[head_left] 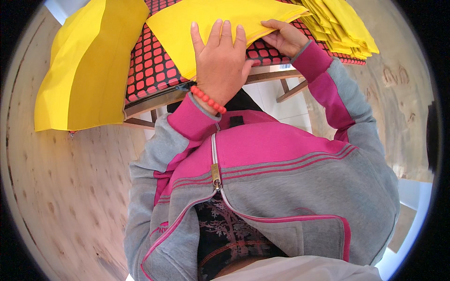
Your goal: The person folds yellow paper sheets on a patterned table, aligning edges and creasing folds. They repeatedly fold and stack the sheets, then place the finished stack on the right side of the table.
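Observation:
A folded yellow cloth [255, 16] lies on the table in front of me, its near corner pointing toward my body. My left hand [220, 65] rests flat on it with the fingers stretched out and the palm down; a red bead bracelet is round that wrist. At the cloth's near right edge is my right hand [286, 40], thumb over the edge and fingers curled beneath it, gripping the layers. Part of those right fingers is hidden. Just beyond that hand, a pile of folded yellow cloths [344, 28] sits at the table's right end.
Red and black patterned covering [152, 70] is spread over the wooden-framed table. A larger yellow cloth [91, 70] drapes over its left side and hangs past the edge. Wood-patterned surfaces [70, 187] lie to the left and right, with pale tiles [283, 105] below the table.

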Motion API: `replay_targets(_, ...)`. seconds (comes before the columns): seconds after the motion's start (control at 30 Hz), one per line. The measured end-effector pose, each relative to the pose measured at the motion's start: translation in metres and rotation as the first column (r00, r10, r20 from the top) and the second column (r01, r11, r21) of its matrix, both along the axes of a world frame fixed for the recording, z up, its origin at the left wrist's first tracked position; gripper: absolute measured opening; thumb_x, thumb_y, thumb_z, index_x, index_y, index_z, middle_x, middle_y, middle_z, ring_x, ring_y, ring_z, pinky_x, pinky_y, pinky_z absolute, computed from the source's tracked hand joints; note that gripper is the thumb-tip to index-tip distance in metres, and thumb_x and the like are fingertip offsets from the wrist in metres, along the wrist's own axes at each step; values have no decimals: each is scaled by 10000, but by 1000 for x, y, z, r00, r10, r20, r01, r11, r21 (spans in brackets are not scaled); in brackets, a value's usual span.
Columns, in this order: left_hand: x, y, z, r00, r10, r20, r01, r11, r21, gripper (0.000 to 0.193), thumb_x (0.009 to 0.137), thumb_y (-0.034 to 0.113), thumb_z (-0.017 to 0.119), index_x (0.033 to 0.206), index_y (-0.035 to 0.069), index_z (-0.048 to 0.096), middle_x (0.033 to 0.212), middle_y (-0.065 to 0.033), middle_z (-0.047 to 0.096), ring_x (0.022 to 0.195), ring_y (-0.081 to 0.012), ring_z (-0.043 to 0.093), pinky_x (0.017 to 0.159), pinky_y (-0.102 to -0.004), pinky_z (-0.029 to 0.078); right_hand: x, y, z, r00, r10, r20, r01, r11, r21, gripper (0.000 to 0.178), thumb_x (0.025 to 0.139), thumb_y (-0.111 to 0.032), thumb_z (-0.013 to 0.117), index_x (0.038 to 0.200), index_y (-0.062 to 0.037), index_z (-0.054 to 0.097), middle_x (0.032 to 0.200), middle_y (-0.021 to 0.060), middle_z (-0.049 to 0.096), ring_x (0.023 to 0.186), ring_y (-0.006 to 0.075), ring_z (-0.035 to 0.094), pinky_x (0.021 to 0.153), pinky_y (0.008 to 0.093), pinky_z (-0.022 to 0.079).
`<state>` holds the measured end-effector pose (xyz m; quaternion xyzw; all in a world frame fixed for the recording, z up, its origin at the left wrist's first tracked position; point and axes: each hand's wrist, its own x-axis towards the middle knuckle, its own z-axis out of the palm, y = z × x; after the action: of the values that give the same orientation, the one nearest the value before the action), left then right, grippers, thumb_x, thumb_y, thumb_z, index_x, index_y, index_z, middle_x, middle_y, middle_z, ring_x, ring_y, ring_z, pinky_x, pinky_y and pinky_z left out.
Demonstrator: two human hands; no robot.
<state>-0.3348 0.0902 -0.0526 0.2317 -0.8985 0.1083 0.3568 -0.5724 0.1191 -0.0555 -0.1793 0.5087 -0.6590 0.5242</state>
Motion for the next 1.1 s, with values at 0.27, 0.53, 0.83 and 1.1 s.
replay_targets(0.27,-4,-11,-16,996,54,73,-44,990,-134,284,868,120,577,1100,-1,687,985,-110,686,1143,-276,622,1182,-616,262,15,34,-7,997,29,67,-26,998,-50,294,1001,-72,604,1272,29,554,1269,153,640,1173,263,656,1020,356,582)
replay_targets(0.53,21,-33,-4,979,-11,201,27,997,-77,213,878,91,548,1044,61,676,1029,-59,724,1071,-202,679,1181,-541,300,80,110,16,725,569,-389,-590,804,77,220,967,-228,704,1086,-50,657,944,115,742,881,176,743,712,270,599)
replay_targets(0.83,37,-40,10,920,-89,381,70,996,62,233,880,52,535,1071,85,664,1033,-82,735,1004,-261,705,1153,-541,343,78,56,-9,-313,-272,-910,-356,922,-153,509,805,-182,785,1256,-27,608,1345,167,619,1258,352,582,1087,464,433)
replay_targets(1.1,47,-58,21,878,-190,440,96,969,226,312,871,16,554,1147,96,674,1080,-112,746,1031,-282,703,1152,-545,353,20,64,-4,-372,-166,-913,-346,938,-30,393,792,-183,735,1126,-19,609,1170,174,669,1067,379,646,898,467,530)
